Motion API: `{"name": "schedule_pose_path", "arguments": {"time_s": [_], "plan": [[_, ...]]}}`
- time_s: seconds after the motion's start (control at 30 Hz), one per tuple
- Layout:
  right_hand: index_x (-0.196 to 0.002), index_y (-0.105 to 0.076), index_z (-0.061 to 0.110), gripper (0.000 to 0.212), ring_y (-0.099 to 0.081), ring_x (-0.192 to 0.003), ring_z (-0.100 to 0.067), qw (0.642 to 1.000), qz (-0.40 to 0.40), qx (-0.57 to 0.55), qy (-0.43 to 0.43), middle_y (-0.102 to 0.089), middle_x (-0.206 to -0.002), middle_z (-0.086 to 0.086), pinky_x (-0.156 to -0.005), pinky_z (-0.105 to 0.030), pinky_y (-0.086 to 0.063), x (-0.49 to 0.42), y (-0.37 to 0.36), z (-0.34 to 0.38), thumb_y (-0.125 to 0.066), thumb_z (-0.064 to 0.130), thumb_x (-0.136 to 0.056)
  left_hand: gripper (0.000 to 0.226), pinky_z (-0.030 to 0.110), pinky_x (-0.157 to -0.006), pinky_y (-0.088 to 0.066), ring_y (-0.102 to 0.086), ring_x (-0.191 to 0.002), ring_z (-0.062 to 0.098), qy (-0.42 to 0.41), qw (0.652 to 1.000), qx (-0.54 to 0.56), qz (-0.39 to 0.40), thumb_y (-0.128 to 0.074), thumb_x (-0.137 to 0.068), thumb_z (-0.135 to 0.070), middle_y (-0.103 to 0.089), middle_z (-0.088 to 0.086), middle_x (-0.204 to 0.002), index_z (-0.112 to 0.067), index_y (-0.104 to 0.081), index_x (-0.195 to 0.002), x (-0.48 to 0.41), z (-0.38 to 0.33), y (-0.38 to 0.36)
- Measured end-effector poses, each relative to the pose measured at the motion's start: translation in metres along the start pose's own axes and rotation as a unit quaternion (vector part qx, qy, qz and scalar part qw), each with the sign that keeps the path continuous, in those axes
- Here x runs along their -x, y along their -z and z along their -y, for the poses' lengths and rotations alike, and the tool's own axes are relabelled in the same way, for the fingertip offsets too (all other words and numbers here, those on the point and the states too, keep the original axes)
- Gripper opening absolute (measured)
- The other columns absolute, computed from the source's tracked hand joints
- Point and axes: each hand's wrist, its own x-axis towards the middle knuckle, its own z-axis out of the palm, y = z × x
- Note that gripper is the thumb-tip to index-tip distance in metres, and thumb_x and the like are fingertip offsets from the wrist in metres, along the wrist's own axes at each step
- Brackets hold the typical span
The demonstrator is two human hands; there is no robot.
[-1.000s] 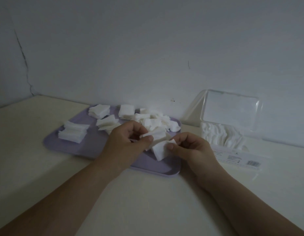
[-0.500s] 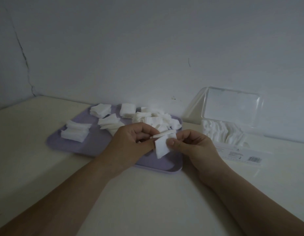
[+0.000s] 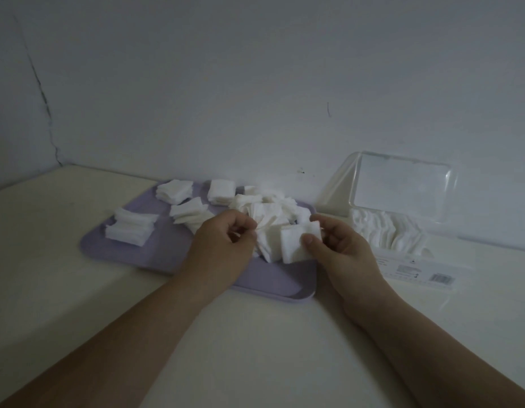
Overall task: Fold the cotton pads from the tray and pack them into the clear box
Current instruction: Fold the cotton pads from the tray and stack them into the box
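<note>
clear box [image 3: 408, 267] open on top; raised lid [image 3: 402, 187] blocks its far side.

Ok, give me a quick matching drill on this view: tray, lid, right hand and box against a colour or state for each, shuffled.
1 tray
2 lid
3 right hand
4 box

a bears a barcode
b pinches a pad
c lilac
d raised open

Pairs: 1-c, 2-d, 3-b, 4-a.
</note>
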Motion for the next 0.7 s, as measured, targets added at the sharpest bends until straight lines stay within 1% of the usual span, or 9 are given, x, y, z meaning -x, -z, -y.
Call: {"name": "schedule_pose_path", "arguments": {"time_s": [0.03,0.1,0.2,0.3,0.4,0.47,0.53,0.6,0.7], "plan": [[-0.117,-0.071,0.01,0.022,-0.074,-0.106,-0.025,0.999,-0.005,0.038,0.014,-0.08,-0.107,-0.007,-0.098,-0.043,-0.058,-0.001,0.001,-0.001,-0.069,0.003,-0.096,0.004,0.02,-0.064,-0.046,-0.062,-0.069,0.008,-0.003,0.999,-0.031,-0.005,-0.074,-0.089,-0.023,-0.072,-0.004,-0.083,-0.027,-0.071,-0.089,-0.001,0.001,-0.003],[-0.105,-0.077,0.014,0.013,-0.074,-0.103,-0.029,0.996,0.0,0.086,0.03,-0.08,-0.102,-0.006,-0.097,-0.051,-0.057,-0.001,0.003,-0.005,-0.068,0.008,-0.098,0.016,0.017,-0.066,-0.044,-0.061,-0.072,0.004,-0.008,0.997,-0.08,0.009,-0.079,-0.083,-0.035,-0.069,-0.008,-0.085,-0.025,-0.07,-0.091,-0.002,0.002,-0.008],[-0.098,-0.078,0.01,0.011,-0.073,-0.108,-0.028,0.997,0.014,0.073,0.017,-0.078,-0.111,-0.003,-0.1,-0.052,-0.055,-0.001,0.001,-0.006,-0.072,0.015,-0.09,0.029,0.021,-0.064,-0.043,-0.061,-0.074,0.003,-0.022,0.991,-0.126,0.026,-0.083,-0.074,-0.046,-0.066,-0.011,-0.085,-0.028,-0.069,-0.09,-0.003,-0.001,-0.01],[-0.103,-0.079,0.011,0.019,-0.066,-0.125,-0.017,0.995,0.056,0.086,0.006,-0.072,-0.132,0.004,-0.112,-0.048,-0.049,-0.002,-0.001,-0.007,-0.071,0.019,-0.087,0.02,0.029,-0.063,-0.049,-0.06,-0.07,0.005,-0.052,0.988,-0.145,0.026,-0.08,-0.074,-0.039,-0.067,-0.009,-0.083,-0.029,-0.067,-0.086,-0.001,0.0,-0.01],[-0.107,-0.079,0.013,0.024,-0.072,-0.113,-0.026,0.994,0.06,0.089,0.01,-0.079,-0.114,-0.006,-0.104,-0.051,-0.054,-0.001,-0.001,-0.008,-0.071,0.021,-0.086,0.017,0.018,-0.065,-0.043,-0.056,-0.072,0.0,-0.093,0.984,-0.15,0.006,-0.08,-0.076,-0.031,-0.06,-0.013,-0.093,-0.033,-0.066,-0.086,0.001,0.004,-0.011],[-0.101,-0.08,0.014,0.014,-0.074,-0.103,-0.029,0.995,0.047,0.081,0.022,-0.08,-0.103,-0.01,-0.096,-0.048,-0.057,-0.001,0.001,-0.008,-0.072,0.013,-0.089,0.018,0.016,-0.066,-0.042,-0.055,-0.072,0.0,-0.105,0.985,-0.134,0.0,-0.083,-0.076,-0.029,-0.055,-0.014,-0.092,-0.033,-0.066,-0.081,0.001,0.005,-0.013],[-0.096,-0.08,0.016,0.014,-0.074,-0.099,-0.027,0.996,0.049,0.071,0.022,-0.08,-0.101,-0.011,-0.091,-0.044,-0.057,0.0,0.002,-0.008,-0.072,0.005,-0.093,0.019,0.014,-0.061,-0.041,-0.054,-0.065,0.0,-0.087,0.992,-0.093,0.004,-0.084,-0.076,-0.028,-0.058,-0.015,-0.084,-0.032,-0.066,-0.079,0.001,0.004,-0.011],[-0.095,-0.08,0.014,0.01,-0.073,-0.1,-0.029,0.996,0.056,0.064,0.023,-0.079,-0.102,-0.014,-0.089,-0.042,-0.056,-0.001,0.002,-0.007,-0.074,0.01,-0.087,0.016,0.014,-0.054,-0.041,-0.052,-0.053,0.0,-0.055,0.998,-0.021,0.037,-0.082,-0.081,-0.021,-0.064,-0.015,-0.068,-0.029,-0.068,-0.081,0.002,0.0,-0.008],[-0.088,-0.077,0.006,0.012,-0.069,-0.095,-0.032,0.997,0.066,0.033,0.011,-0.074,-0.102,-0.022,-0.087,-0.043,-0.053,-0.001,0.003,-0.005,-0.075,0.012,-0.078,0.02,0.033,-0.062,-0.058,-0.065,-0.059,0.013,-0.027,0.994,0.078,0.07,-0.072,-0.09,-0.004,-0.076,-0.005,-0.079,-0.024,-0.071,-0.087,0.001,-0.002,-0.002]]}}
